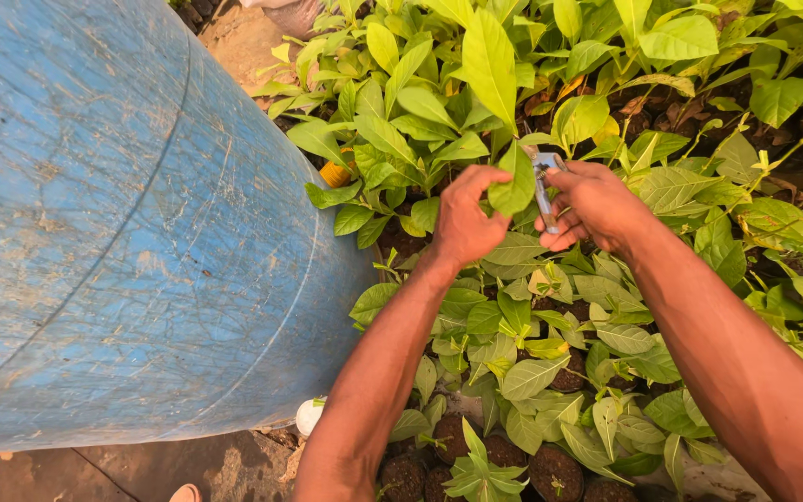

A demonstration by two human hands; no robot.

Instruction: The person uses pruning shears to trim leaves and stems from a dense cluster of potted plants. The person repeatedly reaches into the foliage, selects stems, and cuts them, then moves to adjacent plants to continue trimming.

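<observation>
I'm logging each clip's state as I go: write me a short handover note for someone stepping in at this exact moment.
Left hand: pinching a green leaf at the top of a seedling, grip closed on it.
Right hand: closed around a small metal blade tool, its tip right beside the pinched leaf.
Around them: a dense bed of seedlings in dark soil-filled bags, with a large blue barrel on the left edge.
Done: seedling picked out and steadied, tool brought up to it.
Left: no cut or join is visible at the stem, which the hands and leaves hide; the rest of the bed looks untouched.
</observation>
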